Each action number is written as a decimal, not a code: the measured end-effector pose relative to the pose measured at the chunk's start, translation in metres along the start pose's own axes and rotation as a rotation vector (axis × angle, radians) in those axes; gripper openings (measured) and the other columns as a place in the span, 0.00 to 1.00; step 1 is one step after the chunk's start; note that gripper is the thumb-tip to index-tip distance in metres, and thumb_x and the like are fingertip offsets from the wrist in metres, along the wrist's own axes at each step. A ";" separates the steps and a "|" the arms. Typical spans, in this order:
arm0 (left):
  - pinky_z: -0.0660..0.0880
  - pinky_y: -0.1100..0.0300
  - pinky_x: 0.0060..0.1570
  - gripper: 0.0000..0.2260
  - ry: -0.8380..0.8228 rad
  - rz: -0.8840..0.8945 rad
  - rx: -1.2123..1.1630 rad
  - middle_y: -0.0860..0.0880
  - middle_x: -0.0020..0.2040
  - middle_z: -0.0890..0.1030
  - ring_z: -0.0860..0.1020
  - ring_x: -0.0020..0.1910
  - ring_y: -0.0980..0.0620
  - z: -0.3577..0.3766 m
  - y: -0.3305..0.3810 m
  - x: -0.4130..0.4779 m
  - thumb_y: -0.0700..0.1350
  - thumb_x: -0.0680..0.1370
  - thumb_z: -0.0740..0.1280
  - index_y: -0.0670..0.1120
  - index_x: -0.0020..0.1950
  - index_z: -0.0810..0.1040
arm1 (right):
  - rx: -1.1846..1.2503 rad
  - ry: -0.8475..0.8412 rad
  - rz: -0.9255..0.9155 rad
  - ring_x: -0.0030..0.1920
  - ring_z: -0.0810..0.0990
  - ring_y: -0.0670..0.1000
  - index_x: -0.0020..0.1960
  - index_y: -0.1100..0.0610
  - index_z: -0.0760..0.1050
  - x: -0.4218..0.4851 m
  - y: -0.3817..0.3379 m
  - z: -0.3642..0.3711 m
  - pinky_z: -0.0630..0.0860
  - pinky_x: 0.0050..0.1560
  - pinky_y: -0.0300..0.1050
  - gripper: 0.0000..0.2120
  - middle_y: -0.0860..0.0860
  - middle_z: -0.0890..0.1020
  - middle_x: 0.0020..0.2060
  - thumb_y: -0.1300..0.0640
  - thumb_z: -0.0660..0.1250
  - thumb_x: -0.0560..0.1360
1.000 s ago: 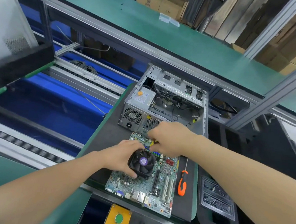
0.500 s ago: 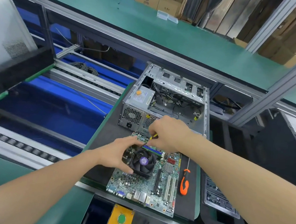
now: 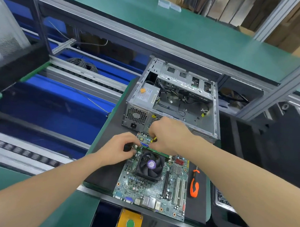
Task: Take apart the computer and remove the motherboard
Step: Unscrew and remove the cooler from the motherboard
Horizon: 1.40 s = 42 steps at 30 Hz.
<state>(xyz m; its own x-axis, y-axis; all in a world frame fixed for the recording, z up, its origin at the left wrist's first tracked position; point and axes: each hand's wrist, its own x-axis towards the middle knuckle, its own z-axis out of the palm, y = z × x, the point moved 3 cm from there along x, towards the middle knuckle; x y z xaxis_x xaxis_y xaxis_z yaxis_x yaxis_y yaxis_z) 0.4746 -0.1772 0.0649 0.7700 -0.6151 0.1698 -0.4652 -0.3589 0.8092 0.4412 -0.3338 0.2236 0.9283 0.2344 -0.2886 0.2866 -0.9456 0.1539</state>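
My left hand (image 3: 118, 151) has come off the cooler fan (image 3: 150, 165) and now pinches at the far-left edge of the motherboard (image 3: 149, 192), while my right hand (image 3: 169, 135) stays clenched round a small yellow-handled tool (image 3: 154, 139) over the memory sticks (image 3: 158, 151). The board lies flat on the black mat (image 3: 106, 173) just in front of the open case (image 3: 212, 119), so I judge the removal done and this to be stripping of its parts.

No writing can be read. The white label (image 3: 148, 96) and orange sticker (image 3: 142, 90) on the power supply (image 3: 137, 101), the yellow warning sticker (image 3: 153, 116) on the computer case (image 3: 215, 119) and the purple round sticker (image 3: 151, 164) on the motherboard (image 3: 138, 187) fan (image 3: 143, 169) are all too blurred.
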 end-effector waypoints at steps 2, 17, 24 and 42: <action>0.76 0.54 0.57 0.14 -0.012 0.000 -0.026 0.54 0.57 0.81 0.80 0.55 0.56 0.003 -0.002 0.001 0.36 0.74 0.74 0.48 0.57 0.84 | 0.002 0.006 -0.008 0.40 0.78 0.61 0.42 0.52 0.76 0.001 -0.002 0.001 0.62 0.29 0.41 0.08 0.50 0.73 0.36 0.49 0.71 0.74; 0.75 0.52 0.62 0.17 -0.078 -0.046 -0.081 0.54 0.61 0.80 0.78 0.61 0.57 0.002 -0.003 0.001 0.34 0.72 0.73 0.48 0.59 0.82 | -0.011 -0.039 -0.068 0.39 0.76 0.59 0.36 0.51 0.68 0.008 -0.009 0.000 0.60 0.28 0.42 0.16 0.50 0.70 0.35 0.50 0.74 0.75; 0.70 0.59 0.61 0.22 -0.122 -0.061 -0.268 0.66 0.59 0.78 0.74 0.62 0.61 -0.002 0.003 0.007 0.37 0.67 0.74 0.54 0.57 0.78 | -0.112 -0.024 -0.177 0.34 0.77 0.57 0.45 0.54 0.75 0.019 -0.025 -0.002 0.61 0.25 0.41 0.07 0.50 0.70 0.33 0.56 0.73 0.73; 0.66 0.74 0.66 0.19 -0.282 -0.208 -0.630 0.56 0.60 0.85 0.76 0.67 0.62 0.058 0.025 0.019 0.54 0.84 0.58 0.44 0.56 0.85 | -0.001 -0.446 0.134 0.29 0.72 0.49 0.33 0.57 0.73 0.034 -0.027 -0.028 0.69 0.28 0.42 0.17 0.49 0.75 0.21 0.56 0.62 0.81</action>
<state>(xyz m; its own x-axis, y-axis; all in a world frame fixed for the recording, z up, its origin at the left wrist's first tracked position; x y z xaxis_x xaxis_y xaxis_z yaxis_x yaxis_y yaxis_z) 0.4527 -0.2388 0.0561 0.6336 -0.7664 -0.1056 0.0841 -0.0674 0.9942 0.4717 -0.2938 0.2359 0.7646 -0.0096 -0.6444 0.1716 -0.9607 0.2180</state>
